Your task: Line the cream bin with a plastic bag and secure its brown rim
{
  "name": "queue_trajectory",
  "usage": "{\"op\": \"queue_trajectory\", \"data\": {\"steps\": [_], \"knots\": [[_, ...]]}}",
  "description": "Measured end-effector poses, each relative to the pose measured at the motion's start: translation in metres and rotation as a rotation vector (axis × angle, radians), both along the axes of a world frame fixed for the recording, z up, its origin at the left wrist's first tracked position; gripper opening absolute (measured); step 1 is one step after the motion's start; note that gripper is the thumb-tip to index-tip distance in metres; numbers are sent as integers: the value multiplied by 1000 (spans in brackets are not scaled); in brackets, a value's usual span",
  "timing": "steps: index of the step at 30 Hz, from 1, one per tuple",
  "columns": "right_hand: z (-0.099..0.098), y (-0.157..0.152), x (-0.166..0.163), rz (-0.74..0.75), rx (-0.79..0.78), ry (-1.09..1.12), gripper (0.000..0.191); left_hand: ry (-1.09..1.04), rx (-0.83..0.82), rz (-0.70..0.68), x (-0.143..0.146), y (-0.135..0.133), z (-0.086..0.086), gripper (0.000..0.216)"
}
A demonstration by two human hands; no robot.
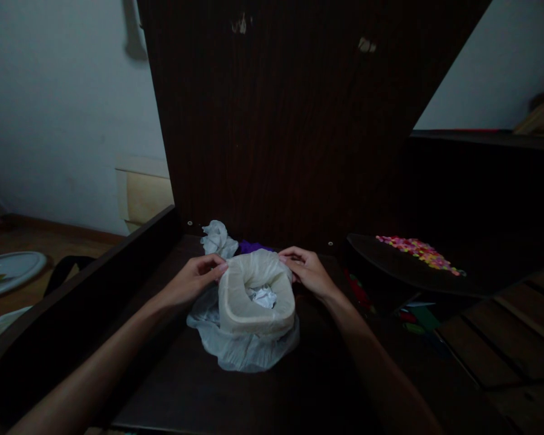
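Observation:
A small pale bin (254, 326) stands on a dark wooden surface, lined with a thin white plastic bag (249, 350). The bag is folded over the rim and its skirt spreads around the base at the front and left. Crumpled white paper (265, 296) lies inside. At the far left corner of the rim, my left hand (204, 272) pinches the bag between thumb and fingers. My right hand (306, 270) does likewise at the far right corner. Behind the bin are a crumpled white plastic bag (218, 239) and something purple (254, 246), partly hidden.
A tall dark wooden panel (276, 133) rises behind the bin. To the left runs a raised dark side board (118, 266). On the right, a dark shelf (376, 260) carries a colourful beaded-looking item (421, 252). A white round lid-like object (13, 272) is at far left.

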State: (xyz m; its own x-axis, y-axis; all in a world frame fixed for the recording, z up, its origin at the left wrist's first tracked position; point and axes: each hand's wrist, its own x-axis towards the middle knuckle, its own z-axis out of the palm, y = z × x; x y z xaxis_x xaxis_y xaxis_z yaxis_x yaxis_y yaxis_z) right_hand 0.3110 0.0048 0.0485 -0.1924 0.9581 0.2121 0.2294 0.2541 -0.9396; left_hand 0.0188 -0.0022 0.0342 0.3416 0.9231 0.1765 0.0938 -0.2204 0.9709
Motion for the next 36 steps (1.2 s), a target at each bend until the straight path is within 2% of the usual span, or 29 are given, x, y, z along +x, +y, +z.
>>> {"op": "queue_trajectory", "data": {"steps": [4,9,13,16,19,22,23,25,28,30,33,36], "knots": [[-10,9,-1,-49,41,-59,30,25,18,51,-4,4,-4,43],[-24,8,-11,-97,137,-200,10,157,148,100,-4,8,-18,41],[-25,3,-15,-113,204,-298,14,272,198,104,-4,8,-22,34],[-19,2,-9,-170,250,-321,15,313,222,132,-8,5,-15,31],[-8,-1,-1,-221,273,-306,20,256,254,186,-11,-6,-2,35],[4,-12,2,-189,267,-239,25,254,370,273,-11,-26,15,35],[8,-15,1,-154,259,-214,26,290,437,257,-10,-34,21,32],[13,-23,-2,-78,259,-197,26,345,597,121,-6,-49,31,28],[13,-29,-7,-41,312,-270,24,424,835,-53,2,-65,36,25],[10,-32,-9,-51,336,-309,22,427,939,-56,6,-72,32,22],[5,-35,-13,-74,361,-327,21,314,1034,57,10,-82,18,16],[2,-38,-15,-94,418,-326,22,244,1084,158,13,-94,2,19]]}}
